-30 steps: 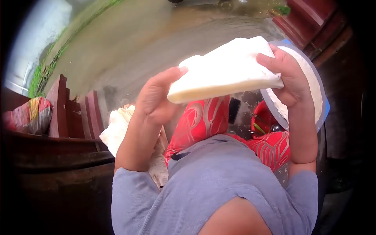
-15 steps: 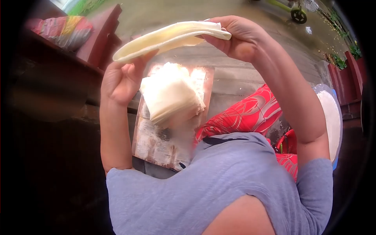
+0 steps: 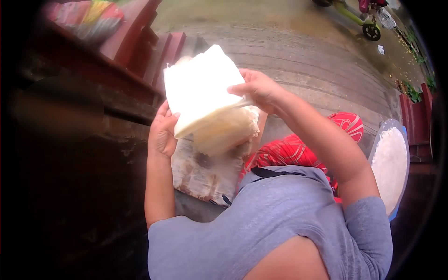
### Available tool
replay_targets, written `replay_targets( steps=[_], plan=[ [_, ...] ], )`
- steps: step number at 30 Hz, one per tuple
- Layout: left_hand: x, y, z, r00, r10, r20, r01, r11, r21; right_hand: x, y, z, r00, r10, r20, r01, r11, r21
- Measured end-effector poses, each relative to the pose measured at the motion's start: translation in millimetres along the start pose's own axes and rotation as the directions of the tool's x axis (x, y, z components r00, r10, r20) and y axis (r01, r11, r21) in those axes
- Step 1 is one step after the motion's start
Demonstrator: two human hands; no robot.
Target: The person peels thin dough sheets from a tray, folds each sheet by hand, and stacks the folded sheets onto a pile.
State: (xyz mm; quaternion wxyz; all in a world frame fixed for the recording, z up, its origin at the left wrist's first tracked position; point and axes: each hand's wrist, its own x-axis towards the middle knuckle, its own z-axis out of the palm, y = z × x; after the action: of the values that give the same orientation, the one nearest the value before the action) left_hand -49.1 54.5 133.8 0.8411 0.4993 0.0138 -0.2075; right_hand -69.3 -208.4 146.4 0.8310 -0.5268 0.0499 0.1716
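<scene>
Between my two hands is a folded dough sheet (image 3: 203, 84), cream-white and washed out by bright light on top. My left hand (image 3: 163, 128) pinches its near left corner, thumb on top. On the right edge, my right hand (image 3: 261, 91) grips it with the thumb over the upper face and the fingers underneath. Below the held sheet lies a stack of similar sheets (image 3: 228, 133), partly hidden by it. That stack rests on a flour-dusted wooden board (image 3: 196, 175) in front of my body.
To my right stands an oval tray (image 3: 389, 168) spread with white powder, likely flour. Dark red wooden rails (image 3: 140, 51) run along the left, with a colourful sack (image 3: 88, 21) beyond. A green wheeled vehicle (image 3: 357, 18) is at the far right on the wet ground.
Both hands have come down and nearer my body with the dough sheet. It was seen nearly edge-on above the stack; now its broad face tilts up towards me, covering part of the stack.
</scene>
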Motion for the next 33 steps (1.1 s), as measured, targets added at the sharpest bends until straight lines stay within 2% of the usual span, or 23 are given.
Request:
replay_targets(
  steps=[1, 3, 6, 8, 9, 10, 11, 12, 13, 14, 15, 16, 17, 19, 20, 21, 23, 25, 27, 29, 31, 32, 33],
  plan=[
    [0.1, -27.5, -20.0, 0.998, -0.054, -0.034, 0.057, 0.995, 0.079, 3.0, 30.5, -12.1, 0.995, 0.083, -0.055, -0.085, 0.996, -0.037],
    [-9.3, -71.2, -38.4, 0.974, -0.195, -0.118, 0.210, 0.968, 0.134, 0.5, 78.5, -22.7, 0.923, 0.107, -0.370, -0.247, 0.901, -0.356],
    [-14.5, -84.2, -46.7, 0.984, -0.130, -0.122, 0.141, 0.987, 0.082, -2.7, 85.9, -31.0, 0.952, 0.147, -0.270, -0.212, 0.949, -0.233],
    [-24.0, -73.8, -40.2, 0.967, -0.111, -0.229, 0.175, 0.944, 0.280, -7.5, 82.6, -30.9, 0.948, 0.140, -0.285, -0.221, 0.935, -0.278],
    [-26.7, -66.5, -35.2, 0.967, -0.110, -0.231, 0.174, 0.945, 0.277, -9.3, 78.6, -29.9, 0.946, 0.117, -0.301, -0.217, 0.921, -0.323],
    [-28.1, -57.9, -29.6, 0.968, -0.078, -0.240, 0.180, 0.881, 0.438, -11.0, 77.8, -29.1, 0.947, 0.116, -0.301, -0.215, 0.922, -0.323],
    [-27.1, -52.7, -27.3, 0.969, -0.044, -0.243, 0.182, 0.790, 0.586, -13.3, 77.8, -28.0, 0.939, 0.018, -0.344, -0.200, 0.843, -0.500],
    [-19.7, -58.8, -38.9, 0.971, 0.101, -0.219, 0.118, 0.594, 0.796, -16.3, 77.9, -26.4, 0.926, -0.085, -0.368, -0.194, 0.729, -0.656],
    [-13.2, -59.1, -40.2, 0.971, 0.100, -0.216, 0.117, 0.592, 0.797, -21.1, 76.1, -21.8, 0.925, -0.086, -0.370, -0.194, 0.731, -0.654],
    [-4.8, -57.9, -39.2, 0.949, 0.310, 0.047, -0.120, 0.221, 0.968, -27.6, 73.2, -14.8, 0.897, -0.410, -0.167, 0.022, 0.417, -0.909],
    [5.4, -56.3, -39.2, 0.848, 0.386, 0.362, -0.298, -0.217, 0.930, -33.3, 69.6, -7.6, 0.780, -0.610, 0.138, 0.169, -0.007, -0.986],
    [21.8, -56.8, -43.1, 0.867, 0.277, 0.415, -0.381, -0.169, 0.909, -38.0, 64.9, -2.2, 0.765, -0.568, 0.302, 0.316, -0.077, -0.946],
    [34.1, -59.6, -42.9, 0.865, 0.273, 0.422, -0.387, -0.174, 0.905, -40.9, 69.0, 1.5, 0.763, -0.575, 0.296, 0.312, -0.074, -0.947],
    [56.1, -68.2, -41.3, 0.854, 0.201, 0.480, -0.326, -0.512, 0.794, -48.6, 83.1, 6.3, 0.784, -0.315, 0.535, 0.502, -0.185, -0.845],
    [69.7, -74.8, -54.7, 0.924, 0.122, 0.363, -0.262, -0.490, 0.831, -51.0, 92.2, 2.7, 0.787, -0.323, 0.526, 0.493, -0.185, -0.850],
    [80.5, -84.5, -69.6, 0.921, 0.115, 0.372, -0.272, -0.493, 0.827, -52.7, 103.8, -2.6, 0.798, -0.270, 0.539, 0.507, -0.181, -0.843],
    [101.1, -100.8, -96.2, 0.994, 0.020, 0.107, -0.101, -0.189, 0.977, -59.2, 114.2, -7.7, 0.811, -0.228, 0.539, 0.511, -0.172, -0.842],
    [103.0, -93.7, -93.4, 0.992, -0.005, 0.129, -0.128, -0.149, 0.980, -66.5, 113.4, -12.5, 0.782, -0.241, 0.575, 0.514, -0.274, -0.813],
    [92.8, -73.4, -70.4, 0.993, -0.090, 0.072, -0.093, -0.252, 0.963, -80.1, 96.6, -18.6, 0.787, -0.285, 0.547, 0.498, -0.230, -0.836],
    [86.1, -64.1, -62.6, 0.989, 0.056, 0.139, -0.122, -0.233, 0.965, -103.9, 67.5, -23.6, 0.794, -0.333, 0.508, 0.477, -0.178, -0.861],
    [77.4, -51.0, -46.1, 0.978, 0.134, 0.160, -0.128, -0.226, 0.966, -142.0, 26.3, -40.0, 0.794, -0.443, 0.416, 0.414, -0.108, -0.904],
    [72.1, -46.2, -34.6, 0.966, 0.155, 0.207, -0.187, -0.134, 0.973, -164.3, 11.9, -52.1, 0.714, -0.603, 0.356, 0.343, -0.143, -0.929],
    [65.8, -39.9, -23.3, 0.953, 0.178, 0.247, -0.243, -0.042, 0.969, -188.0, -1.2, -66.0, 0.693, -0.685, 0.226, 0.213, -0.105, -0.971]
  ],
)
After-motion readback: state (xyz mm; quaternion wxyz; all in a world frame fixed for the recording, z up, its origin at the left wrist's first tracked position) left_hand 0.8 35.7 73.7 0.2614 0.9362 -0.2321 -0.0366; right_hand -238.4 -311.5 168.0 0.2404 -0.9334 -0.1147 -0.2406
